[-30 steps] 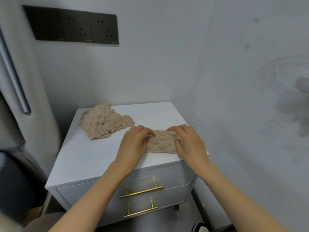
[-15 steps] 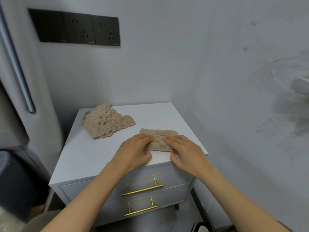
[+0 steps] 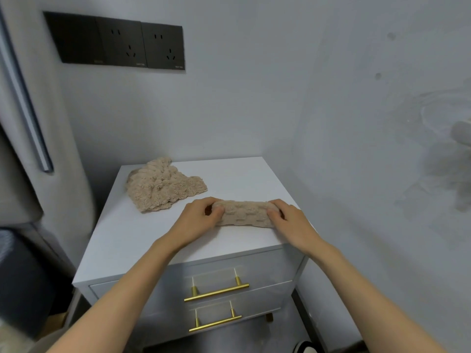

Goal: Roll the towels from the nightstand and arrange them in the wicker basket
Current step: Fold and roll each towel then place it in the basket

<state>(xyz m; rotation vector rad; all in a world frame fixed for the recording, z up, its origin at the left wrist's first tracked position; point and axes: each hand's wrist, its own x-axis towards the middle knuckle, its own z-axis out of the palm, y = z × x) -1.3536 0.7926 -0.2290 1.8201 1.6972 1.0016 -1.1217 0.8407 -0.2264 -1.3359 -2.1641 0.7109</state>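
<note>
**Item under work.** The rolled towel [image 3: 244, 212] lies on the nightstand [image 3: 242, 174], near the front edge and toward the front right corner, with its long axis parallel to that edge. One second ago the same piece was a flat folded pad between both hands. Half a second ago the fingers sat at its near edge. It now forms a low, fairly tight cylinder. Judgement: the rolling of this towel is complete or nearly so, and the next move calls for a lift that keeps it from unwinding.

**Hands.** The left grip [image 3: 196, 220] has its fingers curled over the left end of the roll and is clamped on it. The right grip [image 3: 290, 222] is likewise clamped on the right end. Both have shifted from the middle of the near edge out to the ends.

**Remaining stock.** The second towel [image 3: 163, 187] is a loose crumpled heap at the back left corner, well apart from the roll. It has not moved and is not yet rolled. Judgement: less than half the task is done.

**Containers.** The wicker basket is not in view, so its contents cannot be reported. The upper drawer [image 3: 216, 273] and lower drawer [image 3: 229, 304] in the nightstand front are both closed, so their contents are hidden.
</note>
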